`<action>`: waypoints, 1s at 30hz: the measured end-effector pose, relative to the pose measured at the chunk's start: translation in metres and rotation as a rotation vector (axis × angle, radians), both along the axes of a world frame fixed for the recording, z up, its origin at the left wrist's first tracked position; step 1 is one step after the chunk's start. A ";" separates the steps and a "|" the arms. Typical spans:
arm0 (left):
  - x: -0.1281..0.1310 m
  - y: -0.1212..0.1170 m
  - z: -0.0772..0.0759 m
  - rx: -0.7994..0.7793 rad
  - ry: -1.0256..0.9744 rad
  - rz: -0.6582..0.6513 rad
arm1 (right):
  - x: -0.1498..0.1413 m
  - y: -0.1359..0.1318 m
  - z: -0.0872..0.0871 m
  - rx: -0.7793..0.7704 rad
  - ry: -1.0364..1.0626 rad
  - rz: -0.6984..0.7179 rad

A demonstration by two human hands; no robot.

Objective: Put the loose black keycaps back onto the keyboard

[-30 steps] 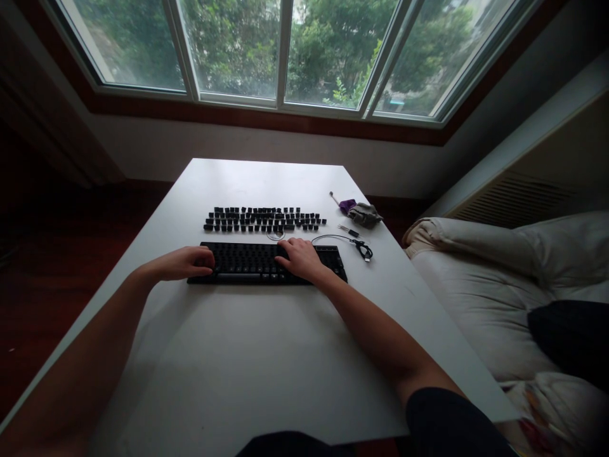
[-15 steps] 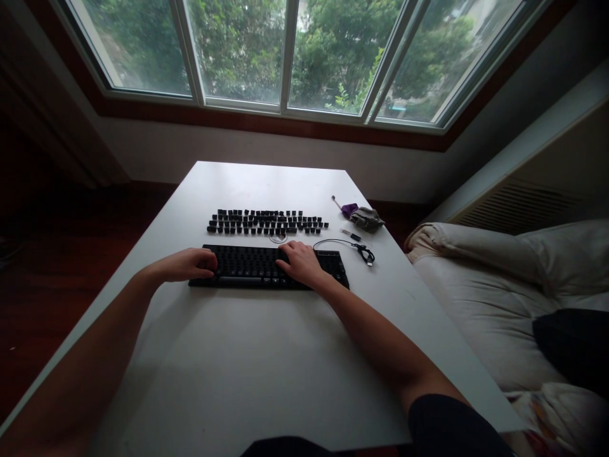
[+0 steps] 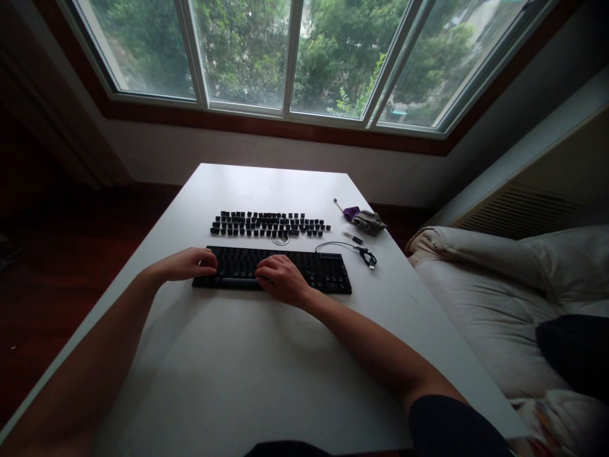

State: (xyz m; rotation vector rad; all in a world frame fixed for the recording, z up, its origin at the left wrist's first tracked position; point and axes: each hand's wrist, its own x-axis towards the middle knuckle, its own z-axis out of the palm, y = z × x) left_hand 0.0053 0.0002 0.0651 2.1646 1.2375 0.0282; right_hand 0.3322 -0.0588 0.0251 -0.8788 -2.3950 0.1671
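A black keyboard (image 3: 238, 260) with its big lower bar key and right-hand block in place lies flat on the white table. Curled round the keyboard's left end is my left hand (image 3: 190, 263), thumb low and fingers bent over the edge. My right hand (image 3: 283, 279) rests over the middle of the lower rows, fingers bent and drawn together, pointing left. Whatever lies under those fingertips is hidden. Beyond the keyboard, several loose black keycaps (image 3: 271, 223) stand in rows, with a thin wire ring (image 3: 280, 240) just in front of them.
Right of the keycaps lie a brush (image 3: 337, 204), purple cloth (image 3: 351, 213), grey cloth (image 3: 369, 222) and a small wire puller (image 3: 353, 237). A coiled USB cable (image 3: 367, 256) runs from the keyboard. A cream sofa (image 3: 466, 292) flanks the table (image 3: 266, 368); windows stand behind.
My right hand has slid left and slightly toward me along the keyboard, its fingers now closer together. My left hand keeps its place at the keyboard's left end. The view has shifted slightly.
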 end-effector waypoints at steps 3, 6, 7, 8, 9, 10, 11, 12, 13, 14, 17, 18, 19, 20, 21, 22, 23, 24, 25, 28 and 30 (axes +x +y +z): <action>-0.001 0.002 -0.006 -0.018 -0.051 0.013 | -0.011 -0.004 0.003 0.020 0.026 0.068; -0.002 0.004 -0.011 -0.021 -0.088 0.033 | -0.024 -0.003 0.006 0.018 0.013 0.091; -0.002 0.005 -0.013 -0.026 -0.099 0.041 | -0.029 -0.001 0.007 0.013 0.002 0.097; -0.003 0.005 -0.014 -0.033 -0.111 0.048 | -0.035 0.001 0.008 0.005 -0.010 0.100; -0.003 0.006 -0.015 -0.039 -0.123 0.053 | -0.042 0.003 0.008 -0.003 -0.018 0.097; -0.003 0.006 -0.015 -0.047 -0.136 0.057 | -0.048 0.006 0.009 -0.012 -0.022 0.087; -0.003 0.005 -0.014 -0.057 -0.151 0.058 | -0.055 0.010 0.009 -0.022 -0.017 0.069; -0.003 0.004 -0.013 -0.067 -0.171 0.061 | -0.062 0.013 0.009 -0.036 -0.002 0.045; -0.003 0.003 -0.011 -0.073 -0.196 0.066 | -0.068 0.016 0.010 -0.051 0.018 0.024; -0.002 0.002 -0.009 -0.077 -0.226 0.073 | -0.074 0.019 0.010 -0.069 0.044 0.002; -0.001 -0.002 -0.003 -0.083 -0.326 0.091 | -0.089 0.024 0.012 -0.128 0.122 -0.045; -0.001 -0.003 -0.002 -0.089 -0.355 0.094 | -0.092 0.025 0.012 -0.148 0.147 -0.053; 0.000 -0.003 -0.001 -0.098 -0.382 0.097 | -0.095 0.026 0.012 -0.166 0.171 -0.056; 0.000 -0.004 -0.001 -0.108 -0.406 0.101 | -0.098 0.026 0.012 -0.182 0.194 -0.054; 0.001 -0.004 -0.002 -0.118 -0.427 0.106 | -0.100 0.026 0.011 -0.196 0.216 -0.049; 0.001 -0.004 -0.003 -0.128 -0.446 0.110 | -0.101 0.026 0.011 -0.207 0.236 -0.044; 0.001 -0.004 -0.003 -0.137 -0.461 0.113 | -0.102 0.026 0.010 -0.216 0.254 -0.041; 0.001 -0.004 -0.004 -0.144 -0.472 0.115 | -0.103 0.026 0.009 -0.222 0.271 -0.041; 0.002 -0.003 -0.005 -0.148 -0.480 0.116 | -0.104 0.026 0.008 -0.226 0.286 -0.044; 0.002 -0.003 -0.006 -0.146 -0.492 0.120 | -0.105 0.026 0.006 -0.231 0.323 -0.048; 0.002 -0.004 -0.005 -0.136 -0.492 0.125 | -0.105 0.025 0.004 -0.231 0.340 -0.038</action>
